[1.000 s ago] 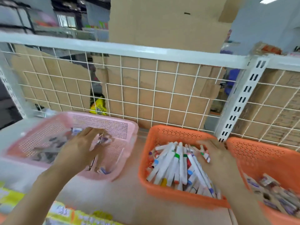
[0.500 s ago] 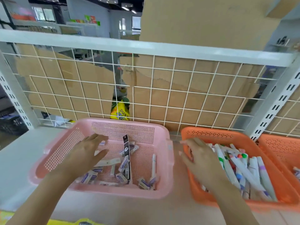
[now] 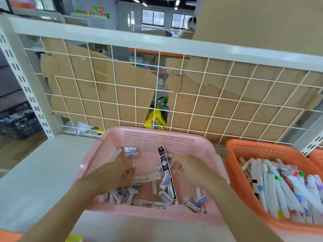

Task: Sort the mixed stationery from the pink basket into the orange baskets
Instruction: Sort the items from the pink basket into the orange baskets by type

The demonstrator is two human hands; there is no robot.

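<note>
Both hands reach into the pink basket, which stands on the pale worktop.

The left grip hangs palm down over the basket's left half, fingers bent toward the floor of the basket. A white pen lies just beyond its fingertips and something small and orange shows at their edge. Blur hides whether the fingers pinch either one, so I cannot tell if this grip holds anything. Beneath and just nearer than this grip lies a heap of small boxed erasers along the basket's front wall.

The right grip hovers over the basket's right half, fingers loosely curled and pointing toward the left grip, with nothing seen in them. Just off its fingertips a long black box lies slantwise, between the two grips. A long white card strip lies between the left grip and that box.

To the outer side of the right grip, just beside the pink basket, stands an orange basket filled with white markers with coloured caps. A corner of a second orange basket shows beyond it.

Past both grips rises a white wire grid backed with cardboard, and a yellow packet shows through a gap.
</note>
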